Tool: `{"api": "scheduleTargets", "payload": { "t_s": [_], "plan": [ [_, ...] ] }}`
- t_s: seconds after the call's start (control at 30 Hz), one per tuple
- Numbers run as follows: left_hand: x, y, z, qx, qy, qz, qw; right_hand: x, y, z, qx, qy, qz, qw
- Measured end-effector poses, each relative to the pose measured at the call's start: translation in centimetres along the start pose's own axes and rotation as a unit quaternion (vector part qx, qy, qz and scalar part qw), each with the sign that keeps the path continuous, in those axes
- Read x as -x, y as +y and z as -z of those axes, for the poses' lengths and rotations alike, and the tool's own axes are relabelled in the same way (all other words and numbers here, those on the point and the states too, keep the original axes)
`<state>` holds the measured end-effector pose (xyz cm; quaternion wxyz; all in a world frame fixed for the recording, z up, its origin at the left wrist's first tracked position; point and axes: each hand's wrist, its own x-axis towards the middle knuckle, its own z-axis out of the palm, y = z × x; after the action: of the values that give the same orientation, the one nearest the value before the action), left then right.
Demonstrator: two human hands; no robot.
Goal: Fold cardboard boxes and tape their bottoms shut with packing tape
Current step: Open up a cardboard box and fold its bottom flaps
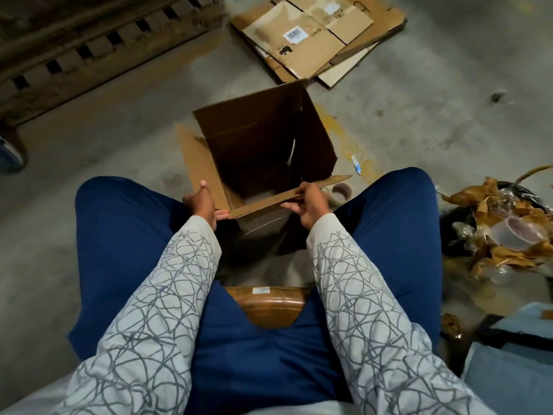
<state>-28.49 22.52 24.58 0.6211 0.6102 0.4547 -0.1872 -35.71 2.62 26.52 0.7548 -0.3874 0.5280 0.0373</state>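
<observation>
An opened brown cardboard box point(263, 139) stands on the concrete floor between my knees, its open end facing me. My left hand point(202, 203) grips the near left corner, where the left flap point(197, 163) meets the near flap point(287, 194). My right hand point(309, 205) pinches the near flap's edge toward its right end. A roll of packing tape point(341, 191) lies on the floor just right of my right hand, partly hidden behind the flap.
Flattened cardboard boxes point(317, 34) lie on the floor at the back. A wooden pallet point(89, 46) sits at the back left. A black bin of crumpled paper and plastic point(502, 226) stands to the right. A brown stool seat point(266, 304) shows between my legs.
</observation>
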Motion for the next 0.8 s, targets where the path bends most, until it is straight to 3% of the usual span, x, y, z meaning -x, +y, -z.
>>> {"api": "scheduleTargets", "payload": {
  "t_s": [0.2,0.43,0.5,0.57,0.63,0.7,0.73,0.8],
  "plan": [
    [-0.2,0.6,0.2,0.105,-0.006,-0.006,0.994,0.6,-0.6,-0.5,-0.082,-0.015,-0.017,0.996],
    [-1.0,0.8,1.0,0.052,-0.01,-0.063,0.997,1.6,-0.2,-1.4,-0.132,-0.081,-0.13,0.979],
    [-1.3,0.8,1.4,0.042,0.019,-0.064,0.997,2.1,0.2,-1.8,-0.07,-0.113,-0.154,0.979],
    [-1.3,0.7,1.6,0.066,0.048,-0.061,0.995,2.4,0.4,-2.1,0.076,-0.143,-0.149,0.976],
    [-1.2,0.7,1.5,0.1,0.063,-0.055,0.992,2.7,0.4,-2.2,0.236,-0.146,-0.087,0.957],
    [-1.1,0.7,1.2,0.118,0.064,-0.063,0.989,2.6,0.4,-2.1,0.395,-0.108,0.046,0.911],
    [-1.0,0.6,1.0,0.109,0.082,-0.087,0.987,2.4,0.3,-1.8,0.474,-0.076,0.128,0.868],
    [-1.2,0.0,0.8,0.019,0.162,-0.188,0.969,2.0,0.0,-1.4,0.544,-0.024,0.253,0.8]
  ]
}}
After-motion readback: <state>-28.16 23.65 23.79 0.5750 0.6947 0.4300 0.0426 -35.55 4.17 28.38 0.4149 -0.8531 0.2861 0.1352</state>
